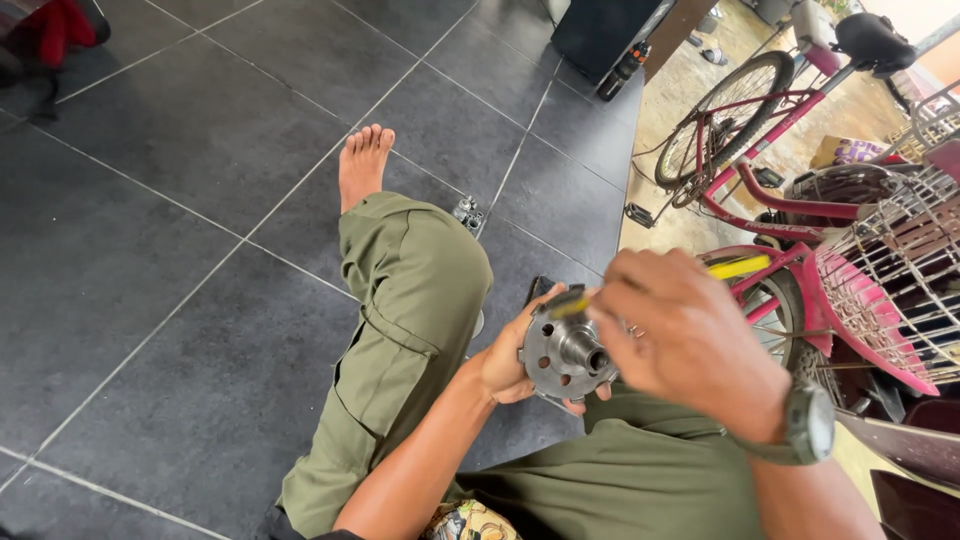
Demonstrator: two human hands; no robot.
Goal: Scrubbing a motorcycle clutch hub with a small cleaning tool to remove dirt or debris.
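Grey metal hub — one — between two hands: left, right.

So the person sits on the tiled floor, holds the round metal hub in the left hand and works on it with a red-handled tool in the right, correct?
Not quite: the head view shows the tool's handle is yellow, not red. The rest holds: the left hand cups the round metal hub while the right hand works the tool, seated on the tiled floor.

Silver-grey metal hub; yellow tool handle. Olive-green trousers. Dark grey floor tiles, pale grout lines in a grid. Magenta-pink bicycle, pink wire basket. Dark green wristwatch.
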